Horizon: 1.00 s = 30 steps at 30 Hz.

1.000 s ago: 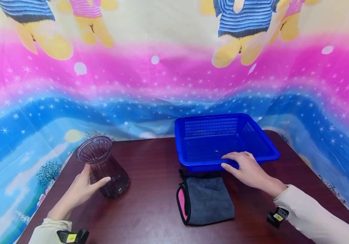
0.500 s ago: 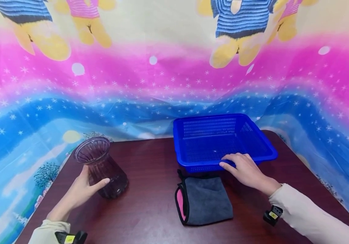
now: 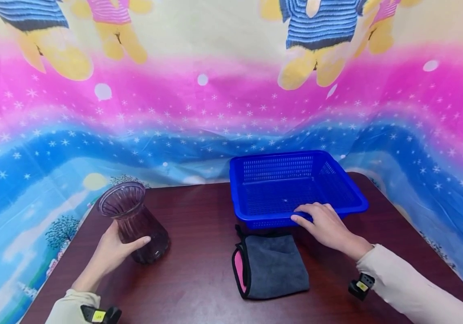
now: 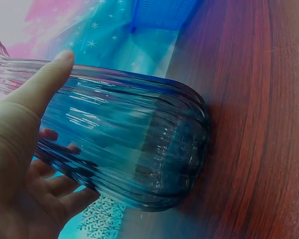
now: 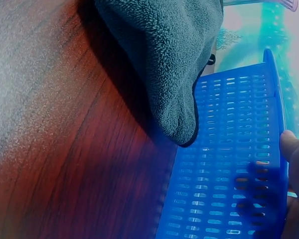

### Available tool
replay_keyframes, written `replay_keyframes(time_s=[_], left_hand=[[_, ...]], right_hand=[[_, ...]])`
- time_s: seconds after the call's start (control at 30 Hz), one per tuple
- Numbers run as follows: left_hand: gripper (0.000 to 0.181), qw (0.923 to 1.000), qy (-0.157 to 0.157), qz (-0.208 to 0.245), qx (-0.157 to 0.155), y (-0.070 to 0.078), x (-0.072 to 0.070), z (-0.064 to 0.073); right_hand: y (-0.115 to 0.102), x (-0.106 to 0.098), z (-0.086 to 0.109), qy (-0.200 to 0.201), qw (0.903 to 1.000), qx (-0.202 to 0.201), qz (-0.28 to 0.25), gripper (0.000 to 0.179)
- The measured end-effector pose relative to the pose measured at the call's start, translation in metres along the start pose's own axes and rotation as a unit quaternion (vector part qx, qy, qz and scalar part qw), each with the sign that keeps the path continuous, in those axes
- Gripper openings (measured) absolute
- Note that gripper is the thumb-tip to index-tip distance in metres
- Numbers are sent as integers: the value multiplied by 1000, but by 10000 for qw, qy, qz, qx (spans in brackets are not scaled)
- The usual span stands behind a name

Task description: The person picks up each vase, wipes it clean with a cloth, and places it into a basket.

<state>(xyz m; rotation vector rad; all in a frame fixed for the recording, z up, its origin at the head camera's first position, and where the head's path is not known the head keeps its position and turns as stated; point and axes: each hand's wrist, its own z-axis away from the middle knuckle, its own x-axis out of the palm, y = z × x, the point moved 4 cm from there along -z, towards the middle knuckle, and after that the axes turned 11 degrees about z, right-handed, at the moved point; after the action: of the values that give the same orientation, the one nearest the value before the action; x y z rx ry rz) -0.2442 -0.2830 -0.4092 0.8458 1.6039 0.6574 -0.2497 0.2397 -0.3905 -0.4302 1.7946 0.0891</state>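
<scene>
A clear purple-tinted ribbed vase (image 3: 144, 227) with a flared mouth stands at the table's left, leaning in the head view. My left hand (image 3: 111, 249) grips it below the neck. In the left wrist view the thumb lies along one side of the vase (image 4: 124, 134), and the fingers reach round the other. My right hand (image 3: 330, 229) holds the near rim of a blue plastic basket (image 3: 261, 219), fingers over the edge and thumb outside. Its slotted wall (image 5: 214, 164) fills much of the right wrist view. A folded grey cloth (image 3: 277, 265) with black edging lies before the basket.
The dark red wooden table (image 3: 191, 279) carries all of these. Behind it and along both sides hangs a printed curtain (image 3: 199, 108) with snowflakes and bears. The cloth's pink inner side (image 3: 241, 270) shows at its left. A black camera is strapped on each wrist.
My left wrist has shifted slightly right, and the thumb lies a little further across the vase. The right hand stays on the basket rim. The head view has moved very slightly.
</scene>
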Motion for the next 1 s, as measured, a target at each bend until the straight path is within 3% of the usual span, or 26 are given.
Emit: replay_keyframes(time_s=[0.33, 0.63, 1.0], left_hand=[[81, 9993, 231, -251, -158, 4, -1, 2], [86, 9995, 157, -139, -247, 6, 2, -1], [81, 9991, 369, -126, 155, 27, 0, -11]], right_hand=[[1, 1, -2, -15, 10000, 17, 5, 31], [0, 1, -2, -34, 10000, 83, -12, 33], [1, 1, -2, -29, 9999, 99, -44, 33]])
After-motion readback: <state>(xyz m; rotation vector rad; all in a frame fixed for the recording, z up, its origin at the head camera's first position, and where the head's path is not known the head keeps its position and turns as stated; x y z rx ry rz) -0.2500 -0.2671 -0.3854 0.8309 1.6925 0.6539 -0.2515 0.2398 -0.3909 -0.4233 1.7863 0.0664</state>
